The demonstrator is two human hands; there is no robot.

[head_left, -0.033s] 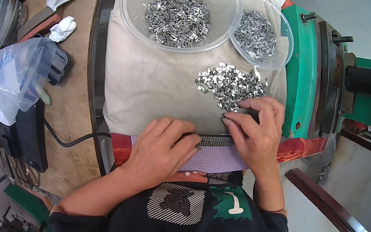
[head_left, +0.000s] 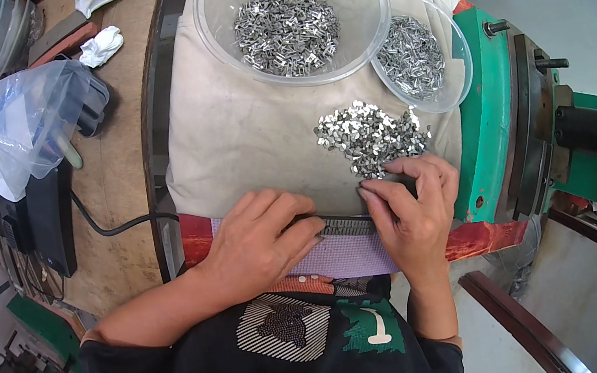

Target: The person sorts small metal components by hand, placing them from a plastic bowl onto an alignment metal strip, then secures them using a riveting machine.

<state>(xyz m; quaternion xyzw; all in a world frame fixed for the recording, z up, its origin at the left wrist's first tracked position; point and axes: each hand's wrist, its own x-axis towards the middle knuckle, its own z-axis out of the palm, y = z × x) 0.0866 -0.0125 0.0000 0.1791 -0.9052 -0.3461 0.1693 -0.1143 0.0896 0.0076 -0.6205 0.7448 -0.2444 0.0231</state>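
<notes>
A loose pile of small shiny metal pieces (head_left: 373, 133) lies on the beige cloth. My right hand (head_left: 418, 209) is at its near edge, thumb and fingers bent and drawn together; anything between the tips is too small to make out. To the left, my left hand (head_left: 263, 236) has its fingers curled over the left end of a dark slotted strip (head_left: 345, 226), and its grip there is hidden. This strip runs between my hands along a lilac woven mat (head_left: 350, 251). Beyond the pile stand a large clear tub (head_left: 212, 38) and a smaller clear tub (head_left: 463, 69), both holding small metal parts.
Beige cloth (head_left: 226, 135) covers the work surface. A green machine part (head_left: 484, 130) with bolts borders it on the right. Leftward, a wooden table (head_left: 116, 194) carries a plastic bag (head_left: 34, 113), a black box (head_left: 53, 222) and a black cable (head_left: 115, 231).
</notes>
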